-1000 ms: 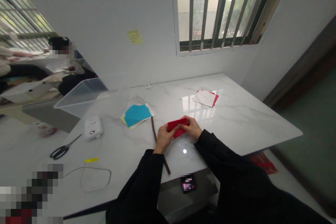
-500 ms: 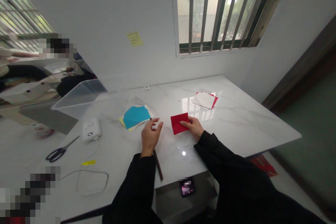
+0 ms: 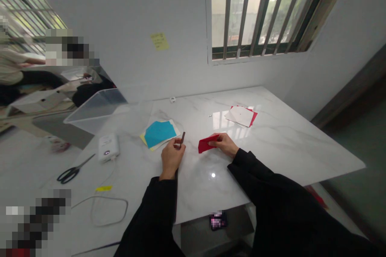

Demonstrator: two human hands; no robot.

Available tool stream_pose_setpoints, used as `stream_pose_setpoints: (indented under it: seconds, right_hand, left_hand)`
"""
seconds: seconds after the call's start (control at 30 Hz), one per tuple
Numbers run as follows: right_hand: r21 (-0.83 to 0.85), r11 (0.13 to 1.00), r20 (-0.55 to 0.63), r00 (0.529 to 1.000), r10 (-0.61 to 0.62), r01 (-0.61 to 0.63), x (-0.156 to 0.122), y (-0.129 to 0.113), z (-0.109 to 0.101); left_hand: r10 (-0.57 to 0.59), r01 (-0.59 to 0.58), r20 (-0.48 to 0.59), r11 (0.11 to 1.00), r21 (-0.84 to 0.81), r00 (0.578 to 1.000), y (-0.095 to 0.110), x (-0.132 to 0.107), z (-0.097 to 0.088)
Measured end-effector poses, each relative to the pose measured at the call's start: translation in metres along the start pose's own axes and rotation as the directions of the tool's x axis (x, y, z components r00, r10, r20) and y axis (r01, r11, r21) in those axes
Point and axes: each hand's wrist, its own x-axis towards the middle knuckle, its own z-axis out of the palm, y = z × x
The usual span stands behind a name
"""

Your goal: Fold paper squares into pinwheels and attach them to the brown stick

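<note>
Okay, from afar I have the left hand [image 3: 173, 158] gripping the brown stick [image 3: 182, 138] near the blue sheet [image 3: 159, 133], and the right hand [image 3: 226, 144] pinching the red sheet [image 3: 204, 145] (tilted, I see) over the desk [image 3: 197, 192].

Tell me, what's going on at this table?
Someone's right hand holds a red sheet above the table, while the left hand grips a brown stick. Sheet and stick are apart. A blue sheet lies just beyond the left hand, a white sheet lies beyond the right, and scissors lie off to the left.
</note>
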Motion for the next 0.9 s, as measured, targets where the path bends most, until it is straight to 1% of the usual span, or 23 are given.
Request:
stream_pose_setpoints:
  seconds: [0.03, 0.07, 0.1, 0.17, 0.27, 0.33, 0.4, 0.5, 0.57, 0.7, 0.83, 0.9]
  right_hand:
    - [-0.058, 0.998, 0.001, 0.999, -0.038, 0.038, 0.000, -0.002, 0.000]
    - [-0.114, 0.990, 0.008, 0.997, -0.082, 0.082, -0.001, -0.005, 0.001]
    - [-0.166, 0.978, 0.019, 0.992, -0.127, 0.129, -0.003, -0.009, 0.002]
    - [-0.252, 0.944, 0.040, 0.977, -0.209, 0.212, -0.007, -0.017, 0.003]
    - [-0.350, 0.892, 0.040, 0.955, -0.293, 0.288, -0.011, -0.025, 0.006]
    - [-0.382, 0.874, 0.032, 0.949, -0.314, 0.302, -0.012, -0.026, 0.006]
    - [-0.394, 0.871, 0.020, 0.951, -0.310, 0.292, -0.013, -0.024, 0.006]
    - [-0.405, 0.867, 0.018, 0.950, -0.310, 0.291, -0.014, -0.023, 0.005]
    - [-0.417, 0.849, 0.032, 0.938, -0.344, 0.325, -0.014, -0.025, 0.004]
    - [-0.458, 0.802, 0.058, 0.913, -0.404, 0.384, -0.015, -0.035, 0.002]
    - [-0.465, 0.797, 0.077, 0.915, -0.397, 0.385, -0.016, -0.040, 0.002]
    - [-0.470, 0.795, 0.071, 0.914, -0.400, 0.384, -0.016, -0.040, 0.002]
  left_hand:
    - [-0.035, 0.040, 0.036, 0.986, -0.161, 0.999, 0.001, 0.000, 0.000]
    - [-0.049, 0.071, 0.079, 0.949, -0.308, 0.996, 0.003, 0.000, 0.000]
    - [-0.045, 0.094, 0.123, 0.903, -0.420, 0.991, 0.004, -0.001, 0.001]
    - [-0.027, 0.138, 0.209, 0.832, -0.538, 0.978, 0.008, -0.004, 0.002]
    - [-0.026, 0.223, 0.314, 0.760, -0.611, 0.949, 0.013, -0.009, 0.002]
    - [-0.048, 0.279, 0.350, 0.710, -0.647, 0.935, 0.016, -0.011, 0.001]
    - [-0.068, 0.326, 0.383, 0.674, -0.663, 0.921, 0.019, -0.013, 0.000]
    - [-0.051, 0.369, 0.449, 0.655, -0.659, 0.892, 0.024, -0.016, -0.002]
    - [-0.010, 0.383, 0.501, 0.659, -0.647, 0.865, 0.027, -0.018, -0.004]
    - [0.075, 0.381, 0.591, 0.697, -0.607, 0.803, 0.030, -0.022, -0.008]
    - [0.116, 0.345, 0.628, 0.751, -0.562, 0.770, 0.030, -0.023, -0.010]
    - [0.132, 0.334, 0.641, 0.765, -0.550, 0.756, 0.031, -0.023, -0.011]
